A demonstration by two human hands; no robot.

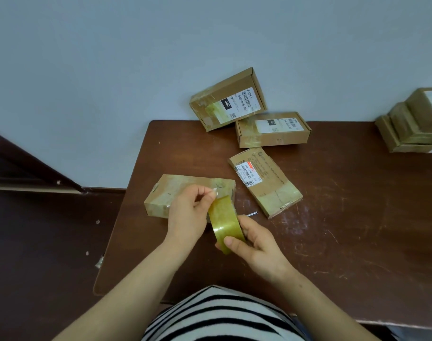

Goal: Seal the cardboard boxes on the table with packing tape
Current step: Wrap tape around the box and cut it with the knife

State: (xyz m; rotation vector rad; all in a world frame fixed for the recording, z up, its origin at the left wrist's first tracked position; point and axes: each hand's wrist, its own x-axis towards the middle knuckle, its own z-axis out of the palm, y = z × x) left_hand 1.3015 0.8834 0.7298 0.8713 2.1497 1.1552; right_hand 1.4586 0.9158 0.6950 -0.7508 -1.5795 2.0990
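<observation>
Peeling the end: your left grip (187, 212) pinches the free end of the tape between thumb and forefinger, raised just above the nearest box (183, 193).
Right grip (255, 244): curled round the tape roll (226, 223), thumb across its outer face and fingers behind. This stands the roll on edge, probably so it can turn as the strip draws out.
Tape roll: held in the air just in front of that box's near right corner. A short strip runs from it up to your pinch.
Nearest box: flat by the worktop's (345, 230) left edge, long side toward you, right under the pinch, so the strip can go straight down. Glossy tape already covers its top; which seam you are aiming at cannot be told.
Red-labelled box (265, 182): flat and angled, just right of your hands, taped at its near end.
Far boxes: one flat box (272, 130) near the wall, and a leaning box (228, 99) propped against the wall above it; both show tape.
Stack of boxes (414, 124): at the right edge, well apart.
Small metal piece (251, 213): on the worktop between the two near boxes, too small to identify.
Next, by judgement: draw out more strip before pressing it down.
</observation>
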